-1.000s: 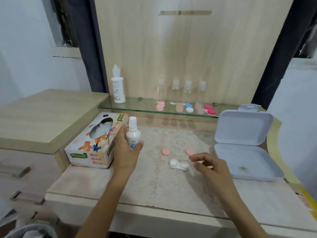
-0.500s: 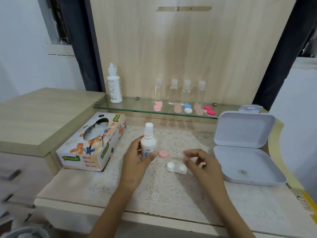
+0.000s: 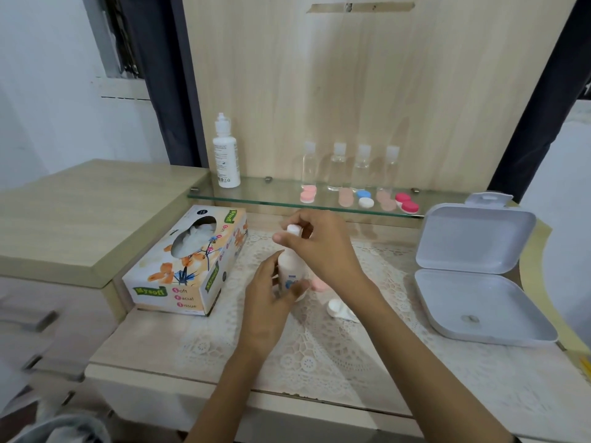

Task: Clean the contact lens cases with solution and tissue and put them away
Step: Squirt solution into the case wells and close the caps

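**Head view.** Your left hand [image 3: 271,295] grips the small solution bottle [image 3: 289,273] round its body, with the thumb across the label. The bottle stands upright over the lace mat [image 3: 319,350]. Your right hand [image 3: 323,247] reaches over the top, thumb and fingers closed on the white cap [image 3: 293,230]. I judge the step in hand to be taking that cap off.

The white lens case [image 3: 339,308] lies open on the mat just right of the bottle, partly hidden under your right wrist. One pink lid [image 3: 318,284] sits between bottle and case. Whether a second lid lies under your hand cannot be told. More lens cases [image 3: 364,199] stand in a row on the glass shelf [image 3: 256,197], in front of four clear bottles. The tissue box [image 3: 192,266] sits at the left edge of the mat. The white storage box [image 3: 479,282] is at the right, lid up.

Recommendations:
- Hold the body firmly but do not squeeze — a soft bottle may spurt once the cap loosens.
- Keep the bottle upright and turn the cap, not the bottle.
- Lift your right wrist as you work — it passes directly over the case and pink lid and could knock them off the mat.
- Set the cap down apart from the case so it is not mistaken for a lid.

Cleaning proper appears not yet begun, and no tissue has been drawn.
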`<move>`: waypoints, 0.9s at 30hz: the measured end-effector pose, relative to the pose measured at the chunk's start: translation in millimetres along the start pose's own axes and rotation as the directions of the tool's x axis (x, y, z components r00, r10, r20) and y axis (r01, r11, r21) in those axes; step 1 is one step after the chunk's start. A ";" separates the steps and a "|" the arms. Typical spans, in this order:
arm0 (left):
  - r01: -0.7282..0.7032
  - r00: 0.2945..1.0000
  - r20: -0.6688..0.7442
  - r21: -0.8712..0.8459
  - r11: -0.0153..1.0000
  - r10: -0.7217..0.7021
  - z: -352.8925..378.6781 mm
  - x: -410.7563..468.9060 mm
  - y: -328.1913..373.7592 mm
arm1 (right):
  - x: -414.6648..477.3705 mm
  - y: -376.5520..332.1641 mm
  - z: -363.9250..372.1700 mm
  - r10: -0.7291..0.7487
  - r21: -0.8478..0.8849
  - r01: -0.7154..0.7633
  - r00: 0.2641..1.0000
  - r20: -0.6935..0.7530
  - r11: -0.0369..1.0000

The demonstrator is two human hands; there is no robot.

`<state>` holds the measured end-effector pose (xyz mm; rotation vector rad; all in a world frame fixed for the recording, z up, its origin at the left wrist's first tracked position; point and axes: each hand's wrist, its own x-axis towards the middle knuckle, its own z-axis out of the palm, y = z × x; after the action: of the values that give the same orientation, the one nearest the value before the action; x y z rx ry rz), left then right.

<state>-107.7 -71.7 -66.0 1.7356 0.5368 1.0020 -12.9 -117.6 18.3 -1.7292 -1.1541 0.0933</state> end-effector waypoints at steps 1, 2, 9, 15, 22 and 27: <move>0.004 1.000 0.001 -0.012 1.000 -0.004 -0.1 0.2 -0.7 | 1.8 -2.7 -2.8 -0.011 -0.005 0.011 1.000 0.020 1.000; 0.008 1.000 0.002 -0.017 1.000 -0.008 -0.3 0.4 -1.1 | 4.0 -5.3 -6.7 -0.025 -0.002 0.026 0.999 0.039 1.000; 0.008 1.000 -0.003 -0.013 1.000 -0.008 -1.1 1.5 -7.4 | 27.1 23.8 -39.5 0.046 0.015 -0.046 0.998 -0.051 0.999; 0.016 1.000 -0.007 -0.032 0.999 -0.017 -0.4 2.7 -7.6 | 19.5 88.4 -32.3 0.171 -0.426 -0.111 0.980 0.104 0.898; 0.013 1.000 -0.019 -0.026 1.000 -0.013 -0.5 2.0 -5.4 | 8.8 94.3 -29.5 0.100 -0.366 -0.065 0.992 0.077 0.928; 0.011 0.999 -0.031 -0.026 1.000 -0.012 -0.2 3.0 -6.9 | -16.9 50.1 -24.1 0.096 0.159 -0.124 0.980 0.172 0.979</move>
<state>-105.5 -66.7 -71.1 1.6944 0.5504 1.0254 23.4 -147.9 -15.4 -1.6563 -1.1330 0.3970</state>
